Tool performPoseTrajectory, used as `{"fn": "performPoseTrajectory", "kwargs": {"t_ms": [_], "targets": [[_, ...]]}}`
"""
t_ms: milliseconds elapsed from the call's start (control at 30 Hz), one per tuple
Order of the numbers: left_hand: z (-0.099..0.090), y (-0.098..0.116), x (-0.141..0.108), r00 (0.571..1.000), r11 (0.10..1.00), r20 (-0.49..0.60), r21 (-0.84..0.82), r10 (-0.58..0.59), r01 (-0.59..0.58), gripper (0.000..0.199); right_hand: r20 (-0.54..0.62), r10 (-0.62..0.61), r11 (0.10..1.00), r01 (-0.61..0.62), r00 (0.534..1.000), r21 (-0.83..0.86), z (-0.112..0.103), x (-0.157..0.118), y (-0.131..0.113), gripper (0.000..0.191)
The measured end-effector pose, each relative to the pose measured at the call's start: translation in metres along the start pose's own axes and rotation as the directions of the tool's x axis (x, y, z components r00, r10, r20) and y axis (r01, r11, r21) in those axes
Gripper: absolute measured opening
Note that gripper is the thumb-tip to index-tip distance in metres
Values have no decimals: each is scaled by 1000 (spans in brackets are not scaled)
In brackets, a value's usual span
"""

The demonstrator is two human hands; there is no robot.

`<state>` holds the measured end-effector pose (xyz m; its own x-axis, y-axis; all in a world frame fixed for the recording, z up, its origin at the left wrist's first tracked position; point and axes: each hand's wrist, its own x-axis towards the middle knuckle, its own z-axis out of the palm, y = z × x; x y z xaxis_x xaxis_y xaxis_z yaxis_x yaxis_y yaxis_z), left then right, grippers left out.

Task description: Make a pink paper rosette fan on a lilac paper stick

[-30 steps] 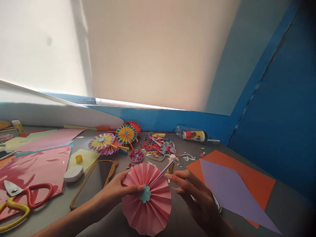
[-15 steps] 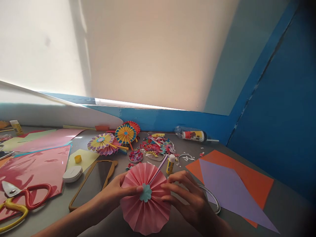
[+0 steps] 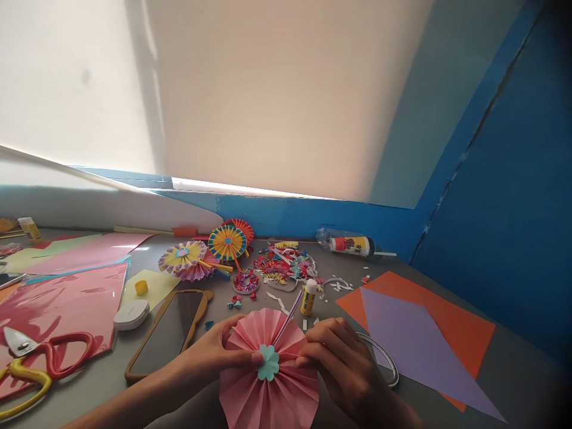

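Note:
A round pleated pink paper fan [image 3: 272, 399] is held up between my two hands near the front of the table. At its middle sits a light-blue paper flower [image 3: 269, 363], and a thin striped stick [image 3: 290, 313] points up and right from there. My left hand [image 3: 230, 348] grips the fan's left side, its thumb on the front beside the flower and its fingers behind. My right hand [image 3: 339, 363] pinches the right edge of the pleats between thumb and curled fingers. Just beyond the fan stands a yellow glue stick [image 3: 308, 298] with a white end.
Left lie a phone [image 3: 167, 333], a white case [image 3: 131, 315], a yellow cap [image 3: 141, 288], scissors [image 3: 40, 363] and a pink packet [image 3: 84, 304]. Finished paper fans [image 3: 227, 241] and paper scraps [image 3: 286, 265] are at the back. Purple paper [image 3: 411, 339] overlaps orange paper [image 3: 469, 339] at right.
The pink fan has moved slightly down and to the right, with my left hand following it. My right hand's fingers have curled in closer together at the fan's edge.

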<state>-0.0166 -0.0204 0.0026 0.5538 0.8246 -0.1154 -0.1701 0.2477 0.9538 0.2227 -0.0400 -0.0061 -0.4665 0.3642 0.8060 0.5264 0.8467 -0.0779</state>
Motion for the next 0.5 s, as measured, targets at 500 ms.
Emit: {"fn": "performPoseTrajectory", "kwargs": {"t_ms": [500], "targets": [[-4,9,-4,997,999,-76,-34,-3,0,42,141,193,931,-227,971,288,0,0,19,24]]}}
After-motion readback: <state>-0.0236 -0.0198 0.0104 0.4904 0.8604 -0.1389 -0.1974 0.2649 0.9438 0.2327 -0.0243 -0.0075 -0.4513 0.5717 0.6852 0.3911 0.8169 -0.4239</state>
